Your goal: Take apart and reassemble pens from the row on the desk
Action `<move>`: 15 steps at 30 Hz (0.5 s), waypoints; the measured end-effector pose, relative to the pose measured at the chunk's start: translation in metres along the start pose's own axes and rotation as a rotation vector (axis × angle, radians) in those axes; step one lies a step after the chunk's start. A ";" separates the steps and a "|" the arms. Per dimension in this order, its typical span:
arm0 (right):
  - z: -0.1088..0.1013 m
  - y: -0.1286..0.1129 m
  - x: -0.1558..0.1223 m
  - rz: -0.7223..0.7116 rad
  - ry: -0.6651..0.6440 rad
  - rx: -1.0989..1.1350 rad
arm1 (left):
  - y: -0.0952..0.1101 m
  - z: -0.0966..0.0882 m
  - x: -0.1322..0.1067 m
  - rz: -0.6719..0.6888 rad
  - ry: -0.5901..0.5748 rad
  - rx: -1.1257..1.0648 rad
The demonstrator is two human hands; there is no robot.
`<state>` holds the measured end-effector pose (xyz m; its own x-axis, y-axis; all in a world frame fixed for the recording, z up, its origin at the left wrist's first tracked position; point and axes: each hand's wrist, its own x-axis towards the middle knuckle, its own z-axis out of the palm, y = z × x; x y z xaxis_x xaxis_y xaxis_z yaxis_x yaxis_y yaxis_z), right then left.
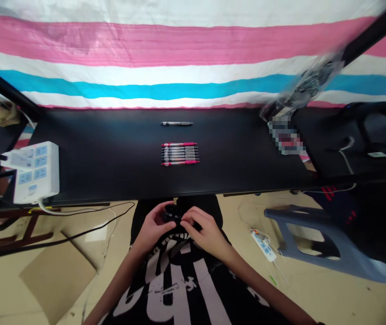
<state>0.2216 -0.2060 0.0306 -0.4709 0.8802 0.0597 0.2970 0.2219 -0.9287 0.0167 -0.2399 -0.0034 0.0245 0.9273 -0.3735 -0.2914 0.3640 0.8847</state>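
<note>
Both my hands are together in my lap, below the front edge of the black table (112,153). My left hand (154,225) and my right hand (201,228) have their fingers curled round a small dark object (172,214) held between them; I cannot make out what it is. On the table ahead, a row of several pens (180,154) with pink ends lies side by side. A single dark pen (176,123) lies alone farther back.
A white power strip (35,171) sits at the table's left edge with cables trailing down. A clear plastic bag (304,85) hangs at the back right. A grey plastic stool (318,239), another power strip (264,243) and cardboard (57,275) are on the floor.
</note>
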 end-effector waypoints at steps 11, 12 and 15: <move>-0.023 -0.007 0.038 -0.088 -0.206 -0.067 | 0.024 0.004 -0.001 -0.003 -0.030 0.141; -0.035 -0.014 0.042 -0.097 -0.163 -0.031 | 0.026 0.003 -0.004 -0.002 -0.022 0.162; -0.081 -0.036 0.046 -0.133 -0.036 0.099 | 0.025 -0.016 -0.021 0.020 0.096 0.278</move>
<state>0.2566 -0.1396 0.0969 -0.5310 0.8295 0.1732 0.1473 0.2917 -0.9451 -0.0059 -0.2516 0.0216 -0.0733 0.9270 -0.3678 -0.0172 0.3675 0.9299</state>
